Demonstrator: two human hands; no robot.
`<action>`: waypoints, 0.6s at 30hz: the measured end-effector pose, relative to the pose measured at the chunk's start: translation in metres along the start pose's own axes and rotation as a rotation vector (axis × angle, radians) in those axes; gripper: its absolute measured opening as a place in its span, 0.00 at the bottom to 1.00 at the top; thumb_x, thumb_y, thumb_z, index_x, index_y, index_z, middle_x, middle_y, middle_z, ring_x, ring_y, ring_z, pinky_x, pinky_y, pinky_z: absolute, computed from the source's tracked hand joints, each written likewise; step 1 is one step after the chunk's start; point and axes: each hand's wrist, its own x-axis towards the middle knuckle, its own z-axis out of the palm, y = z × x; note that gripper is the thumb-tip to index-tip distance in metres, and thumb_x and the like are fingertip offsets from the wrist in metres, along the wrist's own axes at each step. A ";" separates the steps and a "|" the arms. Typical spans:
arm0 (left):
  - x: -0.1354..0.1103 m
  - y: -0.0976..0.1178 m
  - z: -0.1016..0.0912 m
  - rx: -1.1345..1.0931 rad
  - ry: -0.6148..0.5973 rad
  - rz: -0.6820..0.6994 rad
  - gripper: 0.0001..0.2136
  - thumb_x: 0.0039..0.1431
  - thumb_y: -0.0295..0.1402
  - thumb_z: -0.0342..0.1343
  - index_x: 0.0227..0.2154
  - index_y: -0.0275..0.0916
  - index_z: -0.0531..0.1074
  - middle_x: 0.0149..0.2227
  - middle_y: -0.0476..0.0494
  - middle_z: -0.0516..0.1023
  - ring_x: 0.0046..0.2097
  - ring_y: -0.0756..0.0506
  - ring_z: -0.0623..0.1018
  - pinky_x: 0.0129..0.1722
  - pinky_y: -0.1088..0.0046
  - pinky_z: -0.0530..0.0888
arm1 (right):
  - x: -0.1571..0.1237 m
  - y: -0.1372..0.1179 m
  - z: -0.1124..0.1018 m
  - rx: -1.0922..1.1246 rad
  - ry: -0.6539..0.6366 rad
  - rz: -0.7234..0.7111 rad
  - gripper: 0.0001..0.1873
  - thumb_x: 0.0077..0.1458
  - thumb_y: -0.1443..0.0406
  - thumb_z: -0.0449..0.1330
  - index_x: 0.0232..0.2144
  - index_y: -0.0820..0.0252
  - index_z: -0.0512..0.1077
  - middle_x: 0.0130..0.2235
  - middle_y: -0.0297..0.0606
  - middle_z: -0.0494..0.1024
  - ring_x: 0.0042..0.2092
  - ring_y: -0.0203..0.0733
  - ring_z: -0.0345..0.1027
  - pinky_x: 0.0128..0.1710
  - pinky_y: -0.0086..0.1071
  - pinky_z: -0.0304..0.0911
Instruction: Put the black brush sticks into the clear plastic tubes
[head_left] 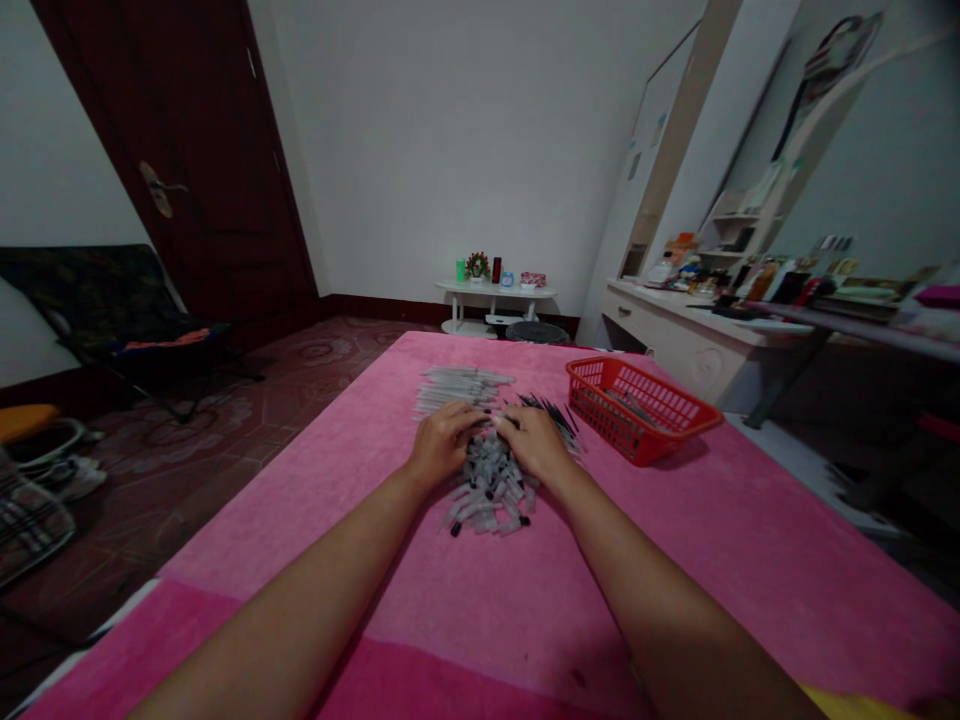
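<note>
Both my hands rest over a heap of small grey caps on a pink cloth. My left hand has its fingers curled at the heap's far left edge. My right hand is curled too, fingertips meeting the left hand's near the top of the heap. What the fingers pinch is hidden. Beyond the left hand lies a row of grey pen barrels. Thin black refills lie just past the right hand.
A red plastic basket with a few items stands to the right of the heap. A dark folding chair and a brown door are at left. A small white table and a cluttered dresser stand beyond.
</note>
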 end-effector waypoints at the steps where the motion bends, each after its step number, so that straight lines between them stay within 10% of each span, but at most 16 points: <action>1: 0.000 0.000 0.000 -0.001 0.005 -0.004 0.13 0.55 0.23 0.54 0.41 0.42 0.75 0.35 0.44 0.76 0.39 0.46 0.74 0.38 0.70 0.71 | 0.000 -0.001 0.000 0.004 -0.001 0.008 0.17 0.56 0.58 0.52 0.21 0.58 0.71 0.18 0.33 0.71 0.23 0.38 0.64 0.24 0.27 0.49; 18: -0.002 0.001 -0.001 0.031 -0.060 0.060 0.13 0.57 0.24 0.52 0.42 0.40 0.74 0.39 0.42 0.75 0.42 0.45 0.72 0.40 0.69 0.69 | 0.007 0.015 0.004 0.339 -0.152 0.297 0.20 0.57 0.58 0.47 0.18 0.61 0.65 0.15 0.32 0.68 0.14 0.32 0.59 0.15 0.25 0.51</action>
